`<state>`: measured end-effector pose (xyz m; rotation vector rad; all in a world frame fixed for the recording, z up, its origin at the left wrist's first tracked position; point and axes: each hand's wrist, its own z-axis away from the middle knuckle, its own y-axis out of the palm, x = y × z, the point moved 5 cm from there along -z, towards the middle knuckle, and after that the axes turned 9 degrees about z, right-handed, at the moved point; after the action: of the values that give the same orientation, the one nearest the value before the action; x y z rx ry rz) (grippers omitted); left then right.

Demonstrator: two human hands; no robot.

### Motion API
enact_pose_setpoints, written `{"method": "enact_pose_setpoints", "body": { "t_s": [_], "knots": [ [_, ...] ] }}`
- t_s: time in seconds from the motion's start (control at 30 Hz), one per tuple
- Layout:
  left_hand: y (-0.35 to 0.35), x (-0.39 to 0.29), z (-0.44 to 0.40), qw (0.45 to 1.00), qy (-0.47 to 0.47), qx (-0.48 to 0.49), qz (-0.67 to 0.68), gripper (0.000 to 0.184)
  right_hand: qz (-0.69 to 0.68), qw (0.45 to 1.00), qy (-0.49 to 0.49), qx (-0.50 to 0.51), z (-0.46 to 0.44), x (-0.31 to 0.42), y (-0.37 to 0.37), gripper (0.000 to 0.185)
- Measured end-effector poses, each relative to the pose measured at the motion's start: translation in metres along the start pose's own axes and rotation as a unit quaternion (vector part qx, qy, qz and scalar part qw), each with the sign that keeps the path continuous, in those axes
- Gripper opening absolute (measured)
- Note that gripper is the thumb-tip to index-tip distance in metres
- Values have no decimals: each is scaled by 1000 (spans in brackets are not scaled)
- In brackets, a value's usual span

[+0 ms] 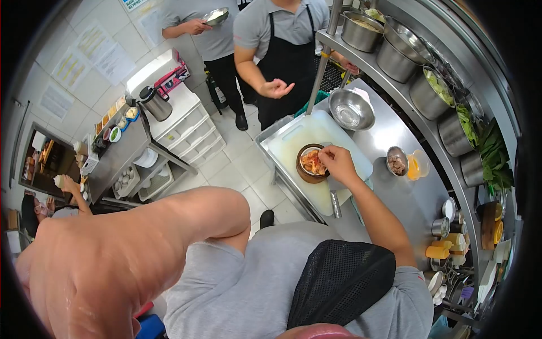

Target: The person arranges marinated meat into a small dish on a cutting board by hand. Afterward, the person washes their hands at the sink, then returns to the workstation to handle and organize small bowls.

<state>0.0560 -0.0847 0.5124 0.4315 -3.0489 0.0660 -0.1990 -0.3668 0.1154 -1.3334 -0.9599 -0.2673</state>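
My right hand (pixel 340 164) is over the right side of a small brown round pot (pixel 310 174), its thumb and fingers pinched together at the food. Orange-red chopped food (pixel 313 161) fills the pot, which stands on a pale cutting board (pixel 282 148). What the pinched fingers hold, if anything, is hidden. Raised close to the camera, my left hand (pixel 84 277) shows as a large back of the hand and wrist at the lower left. Its fingers are out of sight, so I cannot see whether it holds anything.
A metal bowl (pixel 352 109), a small bowl of meat pieces (pixel 397 161) and a tub of yellow liquid (pixel 418 165) stand on the steel counter (pixel 389 209). Pots (pixel 361 34) line the shelf above. Opposite me stands a person in a black apron (pixel 291 73); another person holds a bowl (pixel 215 17).
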Motion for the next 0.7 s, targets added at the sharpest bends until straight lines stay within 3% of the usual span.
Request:
{"method": "enact_pose_setpoints", "body": {
  "t_s": [0.43,0.7],
  "knots": [
    [-5,13,-1,997,39,15,59,45,-10,1000,16,5,-4,-5,10,24],
    [3,12,6,998,34,-9,-43,34,-25,1000,-3,15,-6,7,13,23]
  ]
}}
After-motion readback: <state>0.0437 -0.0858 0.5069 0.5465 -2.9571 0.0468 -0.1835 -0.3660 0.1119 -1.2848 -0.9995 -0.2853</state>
